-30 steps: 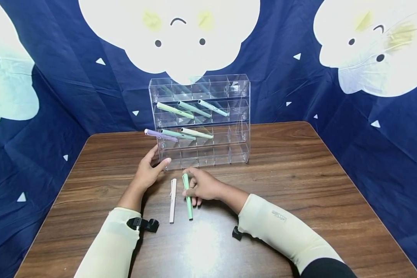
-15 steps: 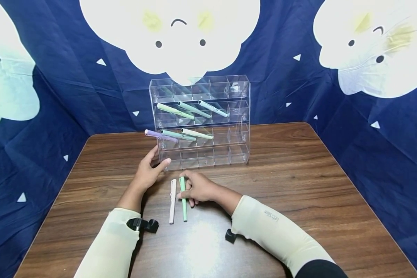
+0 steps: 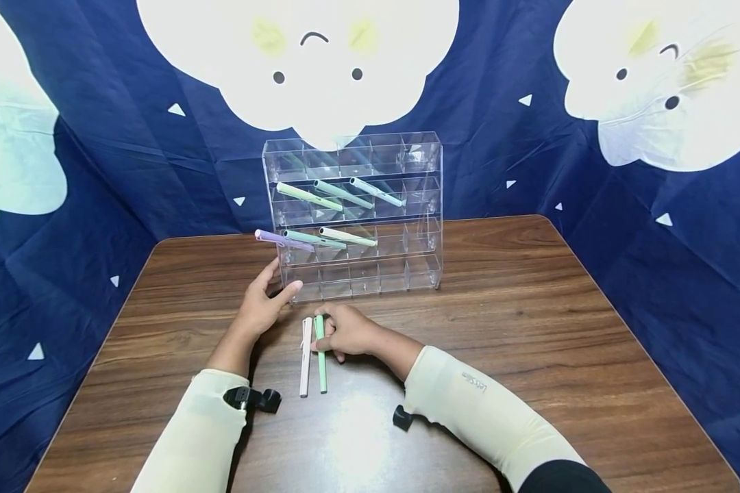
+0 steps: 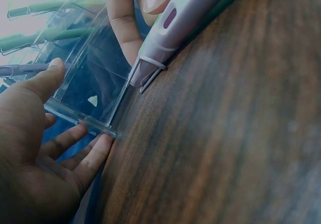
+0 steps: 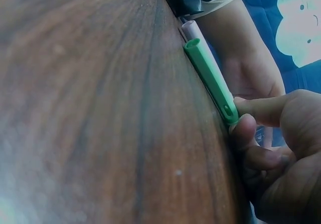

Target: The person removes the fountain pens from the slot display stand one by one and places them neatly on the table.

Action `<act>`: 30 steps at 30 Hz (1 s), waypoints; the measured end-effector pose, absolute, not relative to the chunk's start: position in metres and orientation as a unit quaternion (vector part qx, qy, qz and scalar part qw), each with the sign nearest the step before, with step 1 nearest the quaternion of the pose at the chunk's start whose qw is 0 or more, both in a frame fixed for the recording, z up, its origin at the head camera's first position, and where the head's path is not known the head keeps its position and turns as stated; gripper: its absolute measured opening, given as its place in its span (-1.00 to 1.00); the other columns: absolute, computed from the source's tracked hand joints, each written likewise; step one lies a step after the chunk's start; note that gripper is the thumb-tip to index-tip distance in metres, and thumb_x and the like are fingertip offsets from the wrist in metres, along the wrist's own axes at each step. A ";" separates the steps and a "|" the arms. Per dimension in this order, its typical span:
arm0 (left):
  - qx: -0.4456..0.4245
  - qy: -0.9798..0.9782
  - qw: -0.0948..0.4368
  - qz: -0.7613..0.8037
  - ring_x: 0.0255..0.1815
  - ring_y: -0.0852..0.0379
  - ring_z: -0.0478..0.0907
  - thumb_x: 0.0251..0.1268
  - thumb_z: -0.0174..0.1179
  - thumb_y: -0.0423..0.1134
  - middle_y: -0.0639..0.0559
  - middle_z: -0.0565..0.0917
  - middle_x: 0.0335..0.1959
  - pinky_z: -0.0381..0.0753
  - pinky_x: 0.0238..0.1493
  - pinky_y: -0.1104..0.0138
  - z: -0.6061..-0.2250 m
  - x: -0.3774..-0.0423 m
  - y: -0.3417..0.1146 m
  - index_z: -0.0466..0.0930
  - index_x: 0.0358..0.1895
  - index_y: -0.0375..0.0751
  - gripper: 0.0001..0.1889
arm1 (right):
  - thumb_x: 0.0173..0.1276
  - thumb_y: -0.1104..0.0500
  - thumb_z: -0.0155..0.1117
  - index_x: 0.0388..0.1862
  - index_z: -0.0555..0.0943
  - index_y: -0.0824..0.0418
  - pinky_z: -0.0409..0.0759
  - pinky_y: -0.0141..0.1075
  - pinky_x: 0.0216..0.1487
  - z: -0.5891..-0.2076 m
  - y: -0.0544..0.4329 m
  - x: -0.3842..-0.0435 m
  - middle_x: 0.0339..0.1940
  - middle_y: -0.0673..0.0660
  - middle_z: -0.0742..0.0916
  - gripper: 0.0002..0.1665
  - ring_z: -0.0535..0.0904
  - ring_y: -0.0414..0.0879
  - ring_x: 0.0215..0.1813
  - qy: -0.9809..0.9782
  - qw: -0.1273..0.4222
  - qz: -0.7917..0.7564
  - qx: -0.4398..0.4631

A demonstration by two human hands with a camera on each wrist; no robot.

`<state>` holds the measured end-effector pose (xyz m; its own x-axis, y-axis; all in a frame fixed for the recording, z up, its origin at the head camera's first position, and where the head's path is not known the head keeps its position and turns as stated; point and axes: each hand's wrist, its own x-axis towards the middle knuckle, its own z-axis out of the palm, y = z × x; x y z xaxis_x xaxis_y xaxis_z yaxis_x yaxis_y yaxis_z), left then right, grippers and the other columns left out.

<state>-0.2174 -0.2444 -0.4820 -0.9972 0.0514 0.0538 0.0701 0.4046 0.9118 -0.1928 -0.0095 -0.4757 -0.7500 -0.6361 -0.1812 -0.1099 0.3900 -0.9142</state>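
On the table lie two capped pens side by side, a pale pink one (image 3: 305,363) and a green one (image 3: 321,366). My right hand (image 3: 353,331) pinches the green pen near its clip end between thumb and fingers; the right wrist view shows this green pen (image 5: 209,76) lying along the pink one. At the lower left corner of a clear acrylic pen rack (image 3: 395,275), my left hand (image 3: 262,305) has its fingers along the side and its thumb across the front. In the left wrist view the left fingers (image 4: 93,156) extend to the rack's bottom edge.
Slanted in the rack's second tier are a yellow-green pen (image 3: 308,196), a teal pen (image 3: 344,194) and a light blue pen (image 3: 376,192). Its third tier bears a purple pen (image 3: 284,240), a mint pen (image 3: 314,239) and a cream pen (image 3: 348,237). A blue cloth backdrop (image 3: 210,185) surrounds the table.
My right hand has shifted left with the green pen, bringing it beside the pink pen and turning it nearly parallel. The left hand and rack stay put.
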 end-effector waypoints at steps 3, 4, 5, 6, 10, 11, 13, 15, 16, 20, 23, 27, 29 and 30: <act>-0.033 -0.842 0.005 -0.538 0.62 -0.38 0.44 0.64 0.31 -0.03 -0.33 0.40 0.66 0.53 0.14 0.54 -0.482 -0.217 -0.245 -0.01 0.82 -0.09 -0.09 | 0.43 0.31 0.55 0.56 0.39 0.40 0.40 -0.41 -0.60 -0.475 -0.009 -0.193 -0.66 0.01 0.64 -0.19 0.50 -0.17 -0.77 0.786 0.269 -0.504 -0.236; -0.032 -0.844 0.004 -0.536 0.63 -0.38 0.44 0.64 0.31 -0.02 -0.32 0.39 0.66 0.55 0.17 0.50 -0.482 -0.217 -0.245 -0.02 0.82 -0.08 -0.09 | 0.44 0.31 0.55 0.57 0.38 0.40 0.41 -0.41 -0.59 -0.475 -0.008 -0.193 -0.66 0.02 0.64 -0.18 0.51 -0.16 -0.77 0.785 0.271 -0.505 -0.236; -0.031 -0.845 0.003 -0.535 0.63 -0.37 0.43 0.64 0.31 -0.01 -0.32 0.39 0.67 0.56 0.20 0.46 -0.481 -0.217 -0.245 -0.02 0.83 -0.08 -0.09 | 0.44 0.30 0.55 0.58 0.38 0.40 0.41 -0.41 -0.58 -0.475 -0.008 -0.194 -0.66 0.02 0.64 -0.17 0.51 -0.16 -0.76 0.784 0.272 -0.506 -0.237; -0.031 -0.845 0.003 -0.534 0.63 -0.37 0.44 0.64 0.31 -0.01 -0.32 0.39 0.67 0.58 0.24 0.42 -0.481 -0.217 -0.245 -0.02 0.83 -0.08 -0.09 | 0.45 0.29 0.55 0.59 0.36 0.40 0.43 -0.41 -0.57 -0.475 -0.008 -0.194 -0.65 0.02 0.64 -0.16 0.51 -0.17 -0.76 0.783 0.273 -0.506 -0.237; -0.034 -0.844 0.006 -0.536 0.61 -0.40 0.45 0.65 0.30 -0.04 -0.35 0.41 0.65 0.60 0.27 0.38 -0.481 -0.217 -0.244 -0.01 0.82 -0.10 -0.10 | 0.46 0.27 0.55 0.64 0.32 0.38 0.47 -0.40 -0.55 -0.475 -0.006 -0.195 -0.64 0.01 0.63 -0.11 0.51 -0.16 -0.76 0.777 0.279 -0.512 -0.239; -0.034 -0.843 0.007 -0.537 0.60 -0.41 0.45 0.65 0.30 -0.04 -0.36 0.41 0.64 0.59 0.25 0.42 -0.481 -0.217 -0.244 0.00 0.82 -0.10 -0.11 | 0.45 0.26 0.55 0.65 0.32 0.37 0.46 -0.40 -0.56 -0.476 -0.006 -0.196 -0.64 0.00 0.62 -0.10 0.50 -0.16 -0.76 0.773 0.282 -0.516 -0.238; -0.034 -0.840 0.007 -0.541 0.60 -0.42 0.46 0.65 0.30 -0.05 -0.37 0.41 0.64 0.58 0.17 0.51 -0.481 -0.217 -0.244 0.00 0.82 -0.10 -0.11 | 0.45 0.26 0.55 0.66 0.31 0.35 0.44 -0.39 -0.58 -0.476 -0.005 -0.197 -0.63 0.00 0.62 -0.08 0.50 -0.16 -0.75 0.767 0.287 -0.522 -0.238; -0.033 -0.836 0.007 -0.548 0.60 -0.42 0.45 0.64 0.31 -0.06 -0.37 0.41 0.64 0.56 0.09 0.59 -0.482 -0.216 -0.244 0.01 0.82 -0.08 -0.11 | 0.46 0.25 0.55 0.67 0.30 0.33 0.44 -0.39 -0.60 -0.477 -0.004 -0.198 -0.62 -0.01 0.63 -0.08 0.51 -0.15 -0.74 0.763 0.292 -0.525 -0.237; -0.033 -0.835 0.006 -0.550 0.60 -0.42 0.45 0.64 0.31 -0.06 -0.37 0.41 0.64 0.55 0.05 0.62 -0.482 -0.216 -0.244 0.01 0.82 -0.07 -0.11 | 0.46 0.24 0.55 0.67 0.30 0.31 0.42 -0.39 -0.62 -0.477 -0.004 -0.198 -0.61 -0.01 0.62 -0.08 0.51 -0.15 -0.74 0.762 0.295 -0.527 -0.235; -0.033 -0.831 0.006 -0.555 0.60 -0.43 0.45 0.64 0.32 -0.06 -0.37 0.42 0.63 0.55 0.02 0.64 -0.484 -0.217 -0.244 0.02 0.82 -0.06 -0.12 | 0.49 0.22 0.54 0.69 0.28 0.29 0.41 -0.37 -0.65 -0.476 -0.002 -0.199 -0.60 -0.01 0.63 -0.08 0.52 -0.15 -0.73 0.762 0.297 -0.522 -0.241; -0.034 -0.832 0.006 -0.553 0.60 -0.43 0.45 0.64 0.31 -0.06 -0.38 0.43 0.62 0.52 0.05 0.65 -0.483 -0.218 -0.244 0.01 0.82 -0.07 -0.11 | 0.51 0.21 0.51 0.71 0.26 0.30 0.43 -0.37 -0.64 -0.474 0.000 -0.201 -0.58 -0.02 0.65 -0.07 0.52 -0.15 -0.73 0.764 0.296 -0.516 -0.248; -0.037 -0.831 0.007 -0.554 0.60 -0.43 0.46 0.64 0.31 -0.08 -0.39 0.45 0.60 0.50 0.06 0.68 -0.483 -0.218 -0.244 0.00 0.82 -0.09 -0.11 | 0.55 0.20 0.47 0.72 0.24 0.33 0.51 -0.34 -0.60 -0.468 0.003 -0.201 -0.56 -0.01 0.65 -0.09 0.49 -0.15 -0.73 0.766 0.295 -0.510 -0.258; -0.038 -0.831 0.009 -0.554 0.60 -0.43 0.45 0.65 0.30 -0.09 -0.40 0.45 0.60 0.50 0.05 0.68 -0.483 -0.218 -0.244 0.00 0.82 -0.10 -0.12 | 0.56 0.18 0.46 0.70 0.27 0.34 0.53 -0.34 -0.60 -0.465 0.005 -0.201 -0.55 -0.01 0.63 -0.12 0.47 -0.17 -0.72 0.772 0.285 -0.503 -0.265; -0.036 -0.832 0.009 -0.553 0.60 -0.43 0.46 0.65 0.30 -0.08 -0.39 0.45 0.60 0.52 0.07 0.66 -0.483 -0.218 -0.244 0.00 0.82 -0.09 -0.12 | 0.57 0.18 0.45 0.68 0.29 0.35 0.53 -0.34 -0.61 -0.463 0.006 -0.202 -0.55 -0.02 0.63 -0.15 0.47 -0.17 -0.72 0.775 0.278 -0.499 -0.270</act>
<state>-0.2185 -0.2438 -0.4834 -0.9972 0.0511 0.0547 0.0702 0.3857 0.9200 -0.2015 0.0059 -0.4628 -0.7001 -0.6955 -0.1616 -0.1408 0.3563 -0.9237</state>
